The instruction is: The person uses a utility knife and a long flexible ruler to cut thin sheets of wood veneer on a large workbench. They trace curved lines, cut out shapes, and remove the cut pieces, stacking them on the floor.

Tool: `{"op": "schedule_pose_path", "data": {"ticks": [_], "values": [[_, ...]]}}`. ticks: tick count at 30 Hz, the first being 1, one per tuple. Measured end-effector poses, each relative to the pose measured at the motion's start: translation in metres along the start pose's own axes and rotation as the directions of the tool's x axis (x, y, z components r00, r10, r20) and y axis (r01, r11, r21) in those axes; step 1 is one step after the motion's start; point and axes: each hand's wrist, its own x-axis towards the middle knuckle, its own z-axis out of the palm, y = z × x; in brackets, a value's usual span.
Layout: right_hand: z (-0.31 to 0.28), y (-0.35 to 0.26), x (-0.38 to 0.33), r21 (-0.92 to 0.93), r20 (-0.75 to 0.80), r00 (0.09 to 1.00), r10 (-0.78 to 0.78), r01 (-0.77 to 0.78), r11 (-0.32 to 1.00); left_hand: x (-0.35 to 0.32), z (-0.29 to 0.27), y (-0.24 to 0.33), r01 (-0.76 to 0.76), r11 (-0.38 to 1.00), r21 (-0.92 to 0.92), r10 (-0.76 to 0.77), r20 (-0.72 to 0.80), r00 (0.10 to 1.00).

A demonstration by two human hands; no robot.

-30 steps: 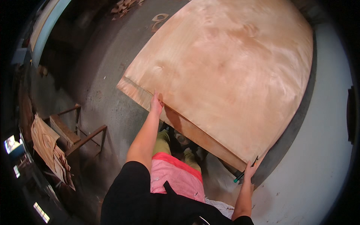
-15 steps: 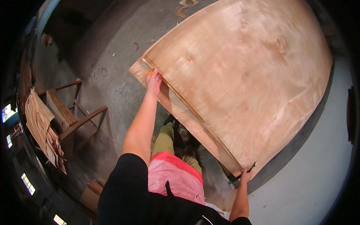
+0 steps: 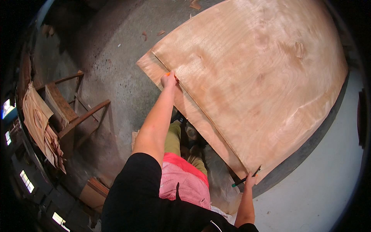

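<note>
Two thin plywood sheets [image 3: 247, 81] lie stacked over the concrete floor [image 3: 112, 58]. The left hand [image 3: 168, 80] grips their near edge — fingers curled around it. The right hand [image 3: 251, 180] pinches the lower corner, holding a dark pencil [image 3: 245, 177] — beside a wooden frame [image 3: 73, 116].

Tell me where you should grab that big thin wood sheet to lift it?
Probably by the near long edge of the top veneer sheet, from the person's side, hands spread wide like the left hand and right hand now. It is broad, thin and floppy, so a wide two-handed hold keeps it from sagging.
</note>
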Motion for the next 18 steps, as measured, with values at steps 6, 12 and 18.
{"op": "schedule_pose_path", "data": {"ticks": [6,12,18], "values": [[-0.006,-0.049,-0.019,0.063,0.059,0.997,0.04,-0.044,0.997,0.024,0.009,-0.014,-0.112,0.993,-0.045,0.102,-0.177,0.979],[-0.021,-0.047,0.014,0.043,0.052,0.999,-0.011,0.009,0.999,0.058,-0.029,-0.042,-0.011,0.919,-0.394,0.027,0.035,0.999],[-0.053,-0.08,-0.036,0.037,-0.025,0.998,0.056,-0.055,0.998,-0.074,-0.05,0.083,0.042,0.998,-0.036,-0.034,0.191,0.981]]}}
